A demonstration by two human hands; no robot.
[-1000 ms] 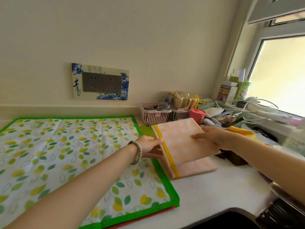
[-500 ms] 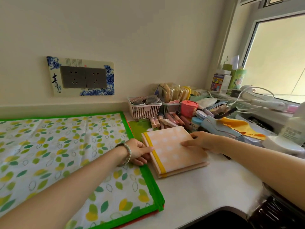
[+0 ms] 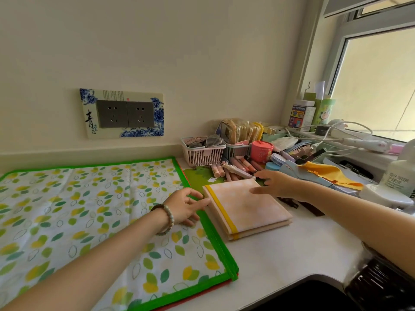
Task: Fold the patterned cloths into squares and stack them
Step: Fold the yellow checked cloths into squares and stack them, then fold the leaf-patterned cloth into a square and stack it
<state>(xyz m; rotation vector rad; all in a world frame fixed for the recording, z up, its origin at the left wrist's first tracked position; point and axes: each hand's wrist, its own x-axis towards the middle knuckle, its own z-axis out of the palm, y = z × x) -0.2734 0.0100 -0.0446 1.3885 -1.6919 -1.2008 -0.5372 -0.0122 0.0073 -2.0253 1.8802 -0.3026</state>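
On the white worktop [image 3: 280, 254], the folded peach polka-dot cloths [image 3: 249, 205] lie stacked square, yellow binding [image 3: 221, 208] along their left side, just beside the right edge of the leaf-patterned cloth [image 3: 89, 209], which is spread flat across the worktop's left part. My left hand [image 3: 184, 207] rests on that cloth's green border, fingers loose and pinching nothing, the fingertips at the stack's left edge. My right hand [image 3: 276, 185] is spread over the stack's far right corner; I cannot tell whether it presses or only hovers. I judge these cloths light, thin and limp, with only the sewn bindings giving any firmness, and the stack liable to slide on the smooth top. The leaf cloth is best taken by pinching two bound corners, then lifted evenly.
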